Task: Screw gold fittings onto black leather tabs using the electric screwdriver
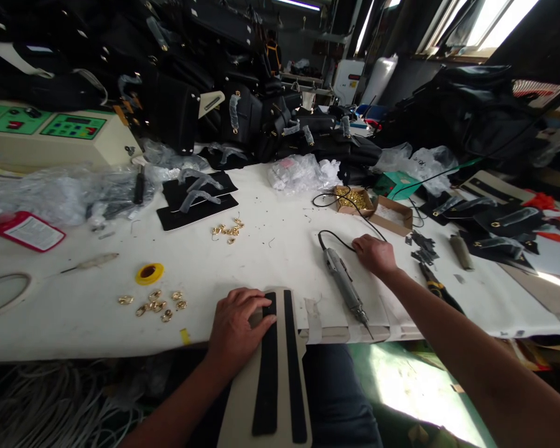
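Note:
My left hand [237, 326] lies over the left edge of a beige board [282, 373] that reaches from the table edge down over my lap. Two long black strips lie on it. My thumb and index finger close on the upper end of the left black strip [266, 386]; the right black strip [295, 367] is untouched. My right hand [374, 254] is closed on the table beside a grey electric screwdriver [343, 280], whose bit points toward me. The screwdriver's black cord [336, 235] runs to my right fingertips; what they hold is hidden.
Gold clasps [156, 305] and a yellow tape roll [149, 274] lie at left, more gold fittings [228, 230] farther back. A box of small gold parts [353, 199] stands beyond my right hand. Pliers [436, 286] lie near my right forearm. Black bags [242, 118] fill the back.

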`<state>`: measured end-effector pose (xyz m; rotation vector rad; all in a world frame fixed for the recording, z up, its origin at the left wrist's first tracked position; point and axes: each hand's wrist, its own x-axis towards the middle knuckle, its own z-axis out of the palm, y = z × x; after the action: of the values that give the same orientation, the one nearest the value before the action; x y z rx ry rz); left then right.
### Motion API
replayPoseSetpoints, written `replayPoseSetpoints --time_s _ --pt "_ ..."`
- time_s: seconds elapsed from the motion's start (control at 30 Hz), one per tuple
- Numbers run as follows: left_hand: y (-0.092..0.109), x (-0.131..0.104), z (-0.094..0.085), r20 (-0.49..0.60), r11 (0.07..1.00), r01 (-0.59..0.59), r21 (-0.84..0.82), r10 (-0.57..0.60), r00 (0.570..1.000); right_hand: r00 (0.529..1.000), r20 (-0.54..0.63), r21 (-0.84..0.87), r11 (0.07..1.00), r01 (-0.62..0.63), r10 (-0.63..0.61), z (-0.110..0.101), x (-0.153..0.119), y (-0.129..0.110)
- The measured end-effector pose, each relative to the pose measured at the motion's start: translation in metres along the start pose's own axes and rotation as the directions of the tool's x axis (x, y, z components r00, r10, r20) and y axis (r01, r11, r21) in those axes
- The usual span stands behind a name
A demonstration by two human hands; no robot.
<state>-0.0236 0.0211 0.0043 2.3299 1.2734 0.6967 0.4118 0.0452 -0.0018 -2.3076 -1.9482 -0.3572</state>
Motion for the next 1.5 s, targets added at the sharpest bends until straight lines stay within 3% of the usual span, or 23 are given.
replayPoseSetpoints --time_s 0.3,0.5,0.8,0.97,1.23,1.5 --pt "0.004 0.002 -0.003 0.019 1.0 0.023 -0.006 -0.023 1.0 0.999 0.035 0.105 0.994 0.023 -0.027 -0.008 -0.001 0.002" --pt "0.004 0.001 -0.004 0.02 1.0 0.02 0.002 -0.02 1.0 0.995 0.064 0.239 0.967 -0.092 0.079 -0.002 -0.001 0.008" --pt "0.003 0.002 -0.003 0.026 1.0 0.03 -0.007 -0.03 0.999 0.959 0.249 0.367 0.903 -0.224 0.137 -0.005 0.028 0.021" --pt "0.008 0.0 -0.003 0.022 0.998 0.051 -0.037 -0.05 0.998 0.945 0.296 0.316 0.919 -0.235 0.14 -0.008 0.033 0.022" --pt "0.01 -0.003 0.0 0.031 0.994 0.083 -0.068 -0.081 0.996 0.946 0.3 0.071 0.987 -0.146 0.118 -0.008 0.025 0.009" --pt "0.011 -0.005 0.0 0.019 0.994 0.071 -0.086 -0.07 0.997 0.935 0.317 -0.071 0.987 -0.147 0.162 -0.009 0.028 0.004"
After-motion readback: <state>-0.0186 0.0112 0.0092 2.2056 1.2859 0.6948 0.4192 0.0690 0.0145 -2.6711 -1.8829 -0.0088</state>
